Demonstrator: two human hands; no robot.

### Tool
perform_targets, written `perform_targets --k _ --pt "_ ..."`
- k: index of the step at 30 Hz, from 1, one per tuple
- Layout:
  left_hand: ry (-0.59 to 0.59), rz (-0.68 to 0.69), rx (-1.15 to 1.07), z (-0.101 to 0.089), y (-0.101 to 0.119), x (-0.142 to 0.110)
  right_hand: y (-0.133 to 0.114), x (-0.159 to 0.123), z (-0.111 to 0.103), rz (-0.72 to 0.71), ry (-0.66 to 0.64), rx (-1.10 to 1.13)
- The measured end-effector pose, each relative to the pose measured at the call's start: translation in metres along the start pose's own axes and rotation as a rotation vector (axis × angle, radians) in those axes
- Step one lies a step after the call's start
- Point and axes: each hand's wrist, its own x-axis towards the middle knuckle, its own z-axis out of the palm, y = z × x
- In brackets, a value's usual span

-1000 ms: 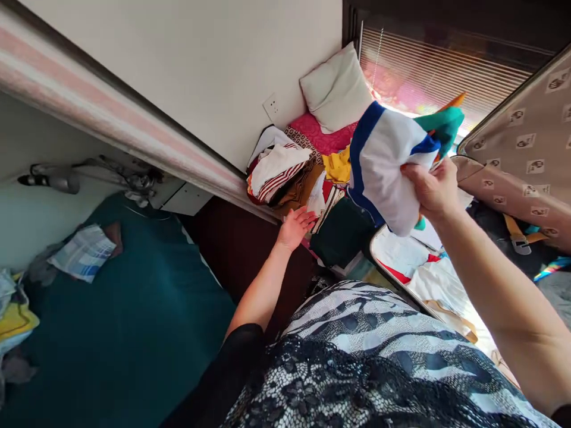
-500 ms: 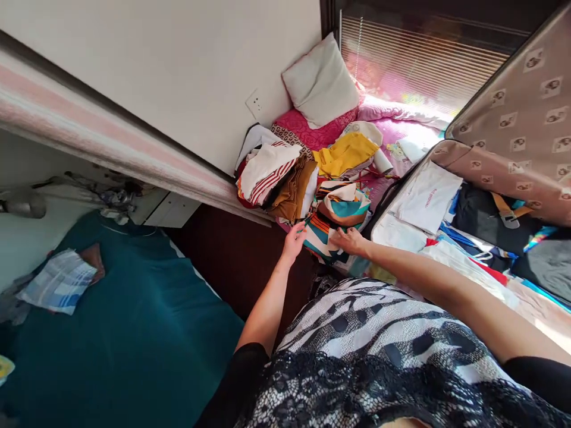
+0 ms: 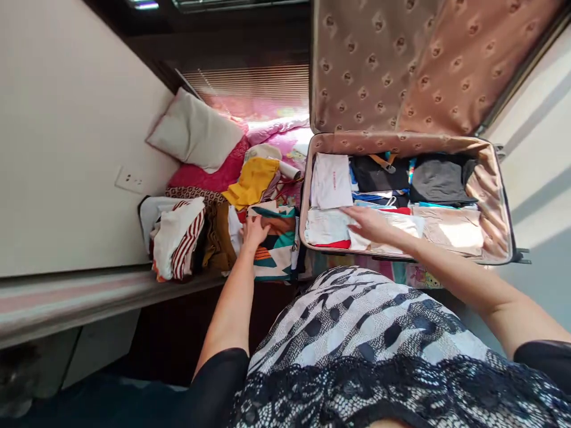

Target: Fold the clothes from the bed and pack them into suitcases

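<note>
A multicoloured patterned garment (image 3: 276,252) in teal, white and orange lies folded flat left of the suitcase. On its upper left edge rests my left hand (image 3: 255,232), fingers spread. My right hand (image 3: 368,224) is over the open suitcase (image 3: 499,196), fingers stretched out, touching or just above the white folded clothes (image 3: 328,226). Beside its fingertips lies a white packet with red lettering (image 3: 331,181). Black folded clothes (image 3: 439,178) and a beige folded garment (image 3: 448,229) also lie in the case.
Left of the patterned garment are a brown garment (image 3: 220,238) and a white garment with red stripes (image 3: 181,235). Behind lie yellow clothing (image 3: 252,181) and a pale cushion (image 3: 196,131). A white wall (image 3: 66,148) borders the left; the raised suitcase lid (image 3: 379,71) stands behind the case.
The view has swung right, bringing the whole suitcase in. My right hand has let go of the patterned garment and moved over the suitcase. That garment now lies flatter, with my left hand on it.
</note>
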Motion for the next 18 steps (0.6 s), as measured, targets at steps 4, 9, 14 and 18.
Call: perform_targets --k 4,9,14,18 --pt "0.128 0.088 0.02 -0.019 0.045 0.012 0.128 -0.067 0.018 0.316 0.02 0.08" --pt "-0.209 0.612 -0.146 0.035 0.171 -0.003 0.168 -0.078 0.051 0.398 -0.059 0.062" --pt "-0.56 0.906 0.292 0.119 0.262 -0.033 0.15 -0.038 0.057 0.408 -0.308 -0.102" --pt "-0.528 0.983 0.475 0.148 0.285 -0.045 0.141 -0.042 0.065 0.336 -0.247 -0.232"
